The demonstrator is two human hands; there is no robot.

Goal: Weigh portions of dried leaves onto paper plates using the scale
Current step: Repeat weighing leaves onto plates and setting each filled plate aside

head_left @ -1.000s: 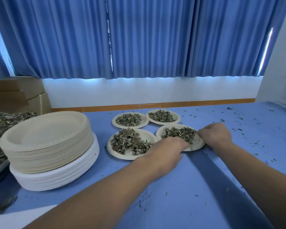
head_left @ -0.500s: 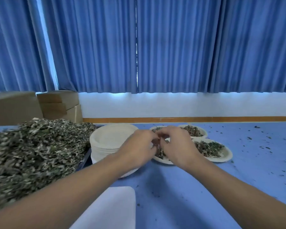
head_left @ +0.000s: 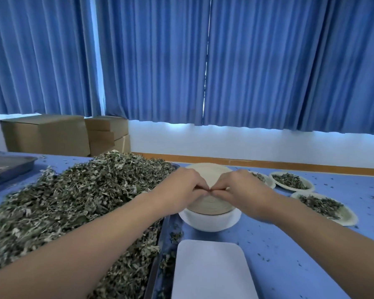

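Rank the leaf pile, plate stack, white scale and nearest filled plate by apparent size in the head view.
1. Leaf pile, by far largest.
2. White scale and plate stack: about alike; the scale lies nearer the camera and is cut off, so unranked.
3. Nearest filled plate, smallest.

Looks like a plain workroom for bulk sorting: a long blue table [head_left: 289,244] strewn with crumbs, a big heap of dried leaves [head_left: 73,201], a stack of paper plates [head_left: 209,205], filled plates [head_left: 294,181] set out together, a white scale [head_left: 212,272]. Against a bare white wall [head_left: 246,143], cardboard boxes [head_left: 45,134] piled up, with blue curtains [head_left: 257,61] drawn above.
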